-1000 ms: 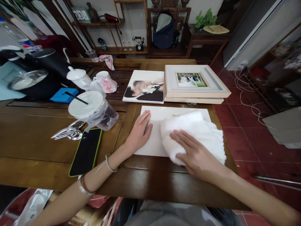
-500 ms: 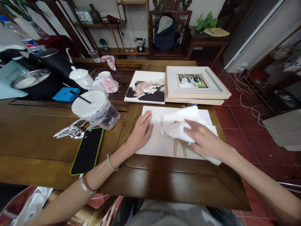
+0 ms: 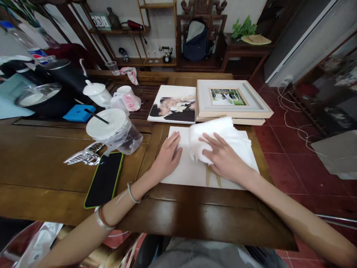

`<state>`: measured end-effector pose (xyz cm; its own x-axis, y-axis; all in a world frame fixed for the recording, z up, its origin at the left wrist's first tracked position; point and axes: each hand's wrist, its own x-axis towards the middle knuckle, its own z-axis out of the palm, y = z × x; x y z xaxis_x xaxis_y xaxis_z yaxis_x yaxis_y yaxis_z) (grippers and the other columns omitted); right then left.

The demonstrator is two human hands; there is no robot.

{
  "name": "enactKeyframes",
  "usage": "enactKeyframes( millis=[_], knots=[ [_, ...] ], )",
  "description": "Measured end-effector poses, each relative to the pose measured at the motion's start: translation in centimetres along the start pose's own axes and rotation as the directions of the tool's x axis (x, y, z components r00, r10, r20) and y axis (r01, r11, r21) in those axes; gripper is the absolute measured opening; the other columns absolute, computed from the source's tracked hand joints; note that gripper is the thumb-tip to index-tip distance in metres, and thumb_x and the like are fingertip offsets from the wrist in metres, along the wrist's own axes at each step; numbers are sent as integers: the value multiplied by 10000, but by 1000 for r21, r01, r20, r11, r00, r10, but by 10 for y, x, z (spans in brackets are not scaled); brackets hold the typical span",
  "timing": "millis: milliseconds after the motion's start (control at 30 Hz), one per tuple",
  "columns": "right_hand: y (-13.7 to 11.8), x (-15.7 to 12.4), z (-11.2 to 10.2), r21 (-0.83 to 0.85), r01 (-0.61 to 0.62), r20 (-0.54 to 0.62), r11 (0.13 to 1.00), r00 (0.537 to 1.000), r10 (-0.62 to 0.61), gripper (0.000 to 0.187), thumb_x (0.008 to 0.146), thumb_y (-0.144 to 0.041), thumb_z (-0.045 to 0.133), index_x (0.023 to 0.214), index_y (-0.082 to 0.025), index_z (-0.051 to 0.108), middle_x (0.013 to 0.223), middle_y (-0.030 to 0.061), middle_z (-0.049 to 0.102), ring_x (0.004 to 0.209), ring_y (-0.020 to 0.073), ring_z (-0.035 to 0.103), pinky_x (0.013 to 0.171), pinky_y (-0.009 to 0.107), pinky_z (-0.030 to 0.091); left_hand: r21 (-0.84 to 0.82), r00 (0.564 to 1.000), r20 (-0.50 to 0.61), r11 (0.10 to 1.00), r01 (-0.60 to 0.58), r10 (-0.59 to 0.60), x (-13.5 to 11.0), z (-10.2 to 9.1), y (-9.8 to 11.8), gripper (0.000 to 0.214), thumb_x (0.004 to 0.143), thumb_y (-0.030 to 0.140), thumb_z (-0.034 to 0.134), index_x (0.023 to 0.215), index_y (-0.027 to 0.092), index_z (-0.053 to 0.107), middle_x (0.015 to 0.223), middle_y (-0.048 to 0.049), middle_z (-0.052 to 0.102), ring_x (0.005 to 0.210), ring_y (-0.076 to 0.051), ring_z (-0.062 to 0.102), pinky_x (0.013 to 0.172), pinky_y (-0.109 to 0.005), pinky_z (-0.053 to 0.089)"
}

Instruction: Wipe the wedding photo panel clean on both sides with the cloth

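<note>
A flat white panel (image 3: pixel 184 172) lies on the wooden table close to its front edge, with two narrow tan strips (image 3: pixel 208 178) showing at its lower middle. My left hand (image 3: pixel 167 156) rests flat on the panel's left side, fingers stretched out and holding nothing. On the right half, my right hand (image 3: pixel 221 156) presses a crumpled white cloth (image 3: pixel 214 126) against the surface, its fingers spread over it. The cloth covers the panel's upper right part and hides what lies below.
Behind the panel lie a photo board (image 3: pixel 174 106) and stacked picture frames (image 3: pixel 199 96). On the left are a phone (image 3: pixel 104 180), a lidded cup in plastic (image 3: pixel 107 124), a silver clip-like object (image 3: pixel 85 153), a blue box (image 3: pixel 79 112) and a white teapot (image 3: pixel 97 93).
My right hand has slid the cloth leftward and away from me across the panel, uncovering its lower right corner. My left hand stays in place.
</note>
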<state>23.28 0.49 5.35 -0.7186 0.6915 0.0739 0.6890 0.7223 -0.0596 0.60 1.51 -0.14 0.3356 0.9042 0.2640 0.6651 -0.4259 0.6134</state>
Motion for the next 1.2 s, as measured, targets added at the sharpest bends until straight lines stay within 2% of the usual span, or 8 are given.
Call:
enactKeyframes(
  millis=[267,467,600,733,833,933,1033,1200],
  knots=[
    [-61,-66,-15,236,164,51,958,982,-181,190,733,-107,558,884,-163,659,1457,155,392,1410,321,246,1154,538,247,25,1000,0,1000,-12,12,0,-1,0,449,942,244,383,1364,95,427,1468,-174,390,1411,-246,292,1159,-468,254],
    [-32,-50,-40,357,88,135,930,980,-144,278,620,-17,482,829,-164,593,1255,137,586,1337,248,397,1045,407,424,22,1000,5,1000,-8,8,0,-1,0,453,940,242,386,1364,89,424,1469,-178,387,1410,-253,292,1155,-478,255],
    [-4,-17,-30,248,-36,121,968,993,6,224,695,-69,461,877,-140,572,980,149,643,1133,304,552,894,434,490,3,1000,-13,1000,-14,14,0,0,-1,439,936,245,397,1352,114,443,1463,-168,402,1403,-251,310,1151,-480,263],
    [11,10,-14,147,-76,53,986,996,68,160,821,-156,403,889,-142,547,839,103,635,962,253,609,936,421,461,2,1000,-9,1000,-1,1,0,0,-1,448,935,245,394,1358,103,436,1471,-169,390,1406,-245,302,1157,-471,253],
    [13,23,-8,46,-119,6,992,993,119,212,787,-133,430,965,-137,545,869,92,653,967,234,617,1012,417,415,-2,1000,-8,1000,3,-3,0,-1,-1,448,935,246,395,1361,110,433,1471,-165,390,1408,-245,299,1157,-473,252],
    [10,33,-3,-13,-151,-26,988,988,150,330,753,-110,477,1075,-93,549,1093,173,635,1182,271,538,1092,456,335,-13,1000,-12,1000,1,-1,0,0,-1,448,935,247,398,1360,108,434,1466,-170,397,1405,-248,305,1155,-476,255],
    [-3,32,6,-124,-55,-65,991,997,48,302,775,-143,530,1068,-96,588,1287,234,536,1309,339,421,1093,536,309,-21,1000,-16,1000,-6,6,0,0,-2,452,935,244,394,1359,91,433,1464,-181,395,1402,-253,310,1154,-482,258],
    [-51,-3,13,-262,158,-192,952,958,-212,89,838,-168,525,881,-123,589,1213,264,583,1186,369,540,1044,603,345,-6,1000,-10,1000,-24,24,0,0,-3,449,939,233,378,1368,106,421,1467,-169,394,1405,-249,305,1153,-485,262]
  ],
)
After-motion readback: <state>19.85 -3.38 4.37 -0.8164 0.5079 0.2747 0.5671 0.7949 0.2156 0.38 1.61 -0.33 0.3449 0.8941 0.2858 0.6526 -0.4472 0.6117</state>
